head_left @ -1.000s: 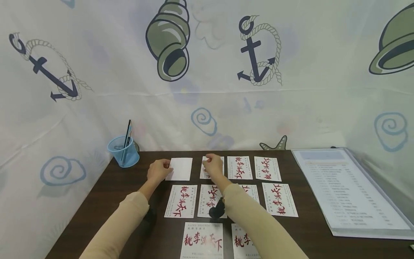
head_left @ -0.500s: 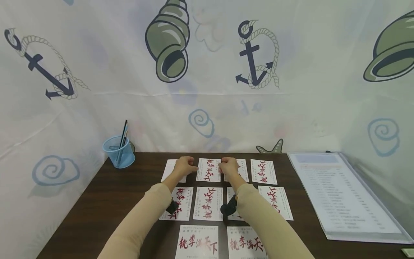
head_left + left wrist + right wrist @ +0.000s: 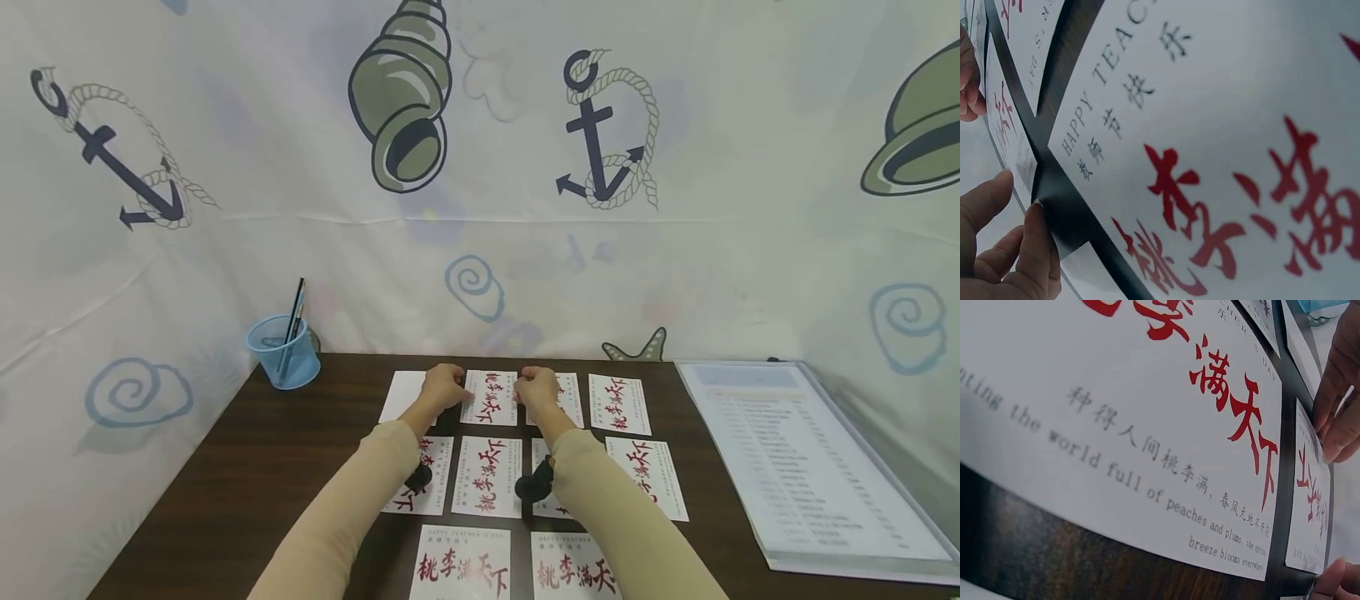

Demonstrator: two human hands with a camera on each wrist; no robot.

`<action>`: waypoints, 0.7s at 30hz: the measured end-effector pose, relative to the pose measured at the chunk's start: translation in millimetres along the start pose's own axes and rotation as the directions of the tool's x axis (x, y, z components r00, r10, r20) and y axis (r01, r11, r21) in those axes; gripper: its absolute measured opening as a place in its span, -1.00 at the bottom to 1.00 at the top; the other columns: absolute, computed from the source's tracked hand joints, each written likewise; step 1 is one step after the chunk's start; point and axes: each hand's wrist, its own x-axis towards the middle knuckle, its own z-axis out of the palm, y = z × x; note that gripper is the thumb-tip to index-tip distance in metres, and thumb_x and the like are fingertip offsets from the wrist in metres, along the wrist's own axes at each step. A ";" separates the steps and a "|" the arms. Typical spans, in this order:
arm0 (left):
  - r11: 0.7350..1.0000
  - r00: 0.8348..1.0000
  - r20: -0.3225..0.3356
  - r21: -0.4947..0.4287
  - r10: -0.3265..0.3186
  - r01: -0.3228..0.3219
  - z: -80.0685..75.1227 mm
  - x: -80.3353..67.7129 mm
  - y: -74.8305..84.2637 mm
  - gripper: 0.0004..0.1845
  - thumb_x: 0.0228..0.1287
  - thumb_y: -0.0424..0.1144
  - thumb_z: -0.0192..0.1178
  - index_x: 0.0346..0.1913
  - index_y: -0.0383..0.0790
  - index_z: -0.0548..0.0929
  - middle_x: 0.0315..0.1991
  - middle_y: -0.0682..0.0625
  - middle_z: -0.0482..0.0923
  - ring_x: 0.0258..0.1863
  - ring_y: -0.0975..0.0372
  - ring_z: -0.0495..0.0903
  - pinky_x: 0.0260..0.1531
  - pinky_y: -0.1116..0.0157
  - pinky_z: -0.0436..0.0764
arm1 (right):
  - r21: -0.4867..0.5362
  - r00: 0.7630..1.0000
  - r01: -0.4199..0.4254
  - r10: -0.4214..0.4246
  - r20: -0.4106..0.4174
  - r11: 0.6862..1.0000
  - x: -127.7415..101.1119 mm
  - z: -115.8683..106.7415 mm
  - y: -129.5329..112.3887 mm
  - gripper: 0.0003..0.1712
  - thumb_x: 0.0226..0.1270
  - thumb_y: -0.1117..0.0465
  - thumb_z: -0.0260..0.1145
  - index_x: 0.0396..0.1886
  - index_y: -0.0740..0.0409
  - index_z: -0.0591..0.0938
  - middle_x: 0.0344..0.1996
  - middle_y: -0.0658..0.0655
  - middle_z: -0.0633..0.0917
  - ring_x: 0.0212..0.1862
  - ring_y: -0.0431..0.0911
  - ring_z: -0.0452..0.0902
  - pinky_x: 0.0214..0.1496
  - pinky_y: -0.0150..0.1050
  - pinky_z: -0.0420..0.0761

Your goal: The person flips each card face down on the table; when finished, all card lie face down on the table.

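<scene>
Both hands have closed in on one card: a second ago the left hand (image 3: pixel 442 388) held the blank card (image 3: pixel 401 396) at the left end of the far row and the right hand (image 3: pixel 537 388) touched the card beside it; half a second ago they already flanked the second card (image 3: pixel 492 397), and its right edge now looks slightly raised.

Head view. At centre frame, the left hand pinches the left edge of the second card and the right hand pinches its right edge, fingers curled and close together. This printed card lies in the far row on the dark table (image 3: pixel 247 467), between the blank card and the third card (image 3: pixel 564 398), which the right hand partly covers. Further right lies a fourth card (image 3: pixel 618 404). A middle row of printed cards (image 3: pixel 487 477) sits below, and two larger cards (image 3: pixel 461 567) lie at the bottom edge. A blue cup (image 3: pixel 283 352) holding pens stands at left of centre; a clear folder of papers (image 3: pixel 802 458) occupies the lower right.

Left wrist view. Left-hand fingers (image 3: pixel 997 250) appear at lower left, gathered together at a card's edge; a large printed card (image 3: pixel 1222 156) fills the frame.

Right wrist view. Fingertips (image 3: pixel 1341 412) of the left hand show at the right edge, and one fingertip (image 3: pixel 1335 581) at the lower right corner, over red-lettered cards (image 3: pixel 1147 425); whether they grip cannot be told here.
</scene>
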 end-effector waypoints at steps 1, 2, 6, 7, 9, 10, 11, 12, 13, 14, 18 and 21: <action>1.000 1.000 -0.004 0.007 0.001 -0.001 1.0 -0.1 0.4 -0.42 0.00 -0.35 0.39 0.14 -0.43 0.51 -0.01 -0.22 0.56 -0.01 0.01 0.53 0.02 0.14 0.52 | 0.001 1.000 -0.002 0.002 0.003 1.000 0.1 -0.2 0.5 -0.52 0.25 0.49 0.11 0.20 0.42 0.43 -0.01 0.38 0.56 -0.46 -0.12 0.51 -0.31 -0.26 0.61; 1.000 1.000 -0.009 0.010 0.001 -0.001 1.7 -0.4 0.9 -0.42 -0.01 -0.36 0.40 0.13 -0.42 0.52 -0.02 -0.22 0.57 -0.03 0.03 0.54 0.02 0.14 0.52 | 0.002 1.000 -0.002 0.002 0.008 1.000 0.4 -0.4 0.9 -0.53 0.26 0.49 0.11 0.20 0.43 0.43 0.00 0.39 0.56 -0.46 -0.13 0.50 -0.31 -0.27 0.61; 1.000 1.000 -0.025 0.029 0.008 -0.007 3.5 -0.4 2.4 -0.44 -0.04 -0.39 0.41 0.10 -0.42 0.55 -0.06 -0.21 0.58 -0.10 0.06 0.53 0.03 0.14 0.51 | -0.029 1.000 -0.001 0.002 0.022 1.000 3.4 -1.0 2.2 -0.56 0.28 0.46 0.11 0.18 0.42 0.46 0.04 0.39 0.56 -0.41 -0.05 0.56 -0.25 -0.24 0.62; 0.999 1.000 -0.027 0.031 0.008 -0.008 3.9 -0.1 2.0 -0.44 -0.04 -0.39 0.41 0.10 -0.42 0.55 -0.06 -0.20 0.58 -0.10 0.06 0.53 0.04 0.14 0.51 | -0.037 1.000 -0.002 0.003 0.021 0.999 4.3 -0.6 2.6 -0.56 0.28 0.46 0.11 0.17 0.42 0.47 0.04 0.39 0.56 -0.38 -0.03 0.59 -0.24 -0.24 0.63; 0.999 0.999 -0.031 0.032 0.012 -0.011 4.4 0.7 1.6 -0.45 -0.05 -0.39 0.41 0.10 -0.43 0.55 -0.07 -0.20 0.59 -0.10 0.07 0.53 0.04 0.14 0.51 | -0.046 1.000 -0.006 0.007 0.020 0.999 6.0 0.2 2.8 -0.58 0.27 0.46 0.13 0.14 0.42 0.49 0.03 0.39 0.57 -0.38 -0.04 0.60 -0.26 -0.25 0.63; 1.000 0.999 -0.033 0.030 0.012 -0.011 4.9 1.3 1.2 -0.45 -0.04 -0.39 0.41 0.10 -0.43 0.55 -0.07 -0.20 0.59 -0.11 0.07 0.53 0.03 0.15 0.51 | -0.049 1.000 -0.010 0.011 0.024 0.999 6.4 0.7 2.6 -0.59 0.27 0.45 0.14 0.13 0.42 0.50 0.03 0.39 0.57 -0.40 -0.05 0.59 -0.29 -0.27 0.62; 0.999 0.999 -0.034 0.033 0.012 -0.011 5.5 2.0 1.0 -0.45 -0.04 -0.39 0.41 0.10 -0.42 0.55 -0.08 -0.19 0.59 -0.11 0.07 0.53 0.03 0.16 0.51 | -0.051 0.999 -0.014 0.015 0.032 0.999 7.1 1.3 2.3 -0.59 0.27 0.45 0.14 0.13 0.42 0.50 0.02 0.40 0.57 -0.44 -0.09 0.57 -0.32 -0.30 0.61; 0.999 0.999 -0.034 0.041 0.017 -0.015 6.3 2.6 0.9 -0.46 -0.04 -0.38 0.41 0.09 -0.42 0.56 -0.09 -0.18 0.59 -0.12 0.08 0.53 0.02 0.16 0.51 | -0.052 0.999 -0.017 0.019 0.039 0.998 7.3 1.8 1.8 -0.59 0.27 0.45 0.15 0.13 0.44 0.50 0.02 0.41 0.57 -0.49 -0.13 0.55 -0.36 -0.33 0.60; 0.999 0.999 -0.035 0.044 0.020 -0.019 7.0 3.1 1.0 -0.46 -0.04 -0.38 0.41 0.08 -0.42 0.56 -0.10 -0.18 0.59 -0.13 0.08 0.53 0.01 0.17 0.52 | -0.055 0.999 -0.019 0.022 0.041 0.998 7.4 2.1 1.2 -0.59 0.27 0.45 0.15 0.13 0.45 0.49 0.02 0.42 0.56 -0.52 -0.17 0.52 -0.40 -0.35 0.58; 0.999 0.999 -0.033 0.047 0.024 -0.023 7.8 3.6 1.1 -0.46 -0.04 -0.37 0.41 0.08 -0.41 0.57 -0.10 -0.18 0.60 -0.13 0.08 0.53 0.00 0.17 0.52 | -0.060 0.999 -0.019 0.022 0.041 0.998 7.5 2.4 0.3 -0.59 0.26 0.46 0.14 0.13 0.46 0.49 0.01 0.43 0.56 -0.55 -0.20 0.48 -0.43 -0.37 0.57; 0.999 0.999 -0.025 0.047 0.030 -0.028 10.2 5.0 0.9 -0.46 -0.04 -0.36 0.41 0.09 -0.40 0.57 -0.09 -0.19 0.60 -0.11 0.06 0.54 0.01 0.16 0.52 | -0.107 0.999 -0.034 0.036 0.013 0.994 7.5 0.6 -2.6 -0.58 0.26 0.47 0.12 0.13 0.46 0.48 0.03 0.43 0.55 -0.59 -0.21 0.47 -0.46 -0.37 0.58; 0.999 0.999 -0.031 0.042 0.016 -0.015 10.4 6.0 -0.9 -0.45 -0.04 -0.37 0.42 0.10 -0.39 0.56 -0.06 -0.20 0.60 -0.08 0.05 0.55 0.04 0.15 0.51 | -0.108 0.999 -0.049 0.050 0.003 0.993 8.3 -1.6 -3.5 -0.59 0.29 0.46 0.10 0.14 0.41 0.49 0.07 0.40 0.54 -0.50 -0.14 0.53 -0.39 -0.33 0.61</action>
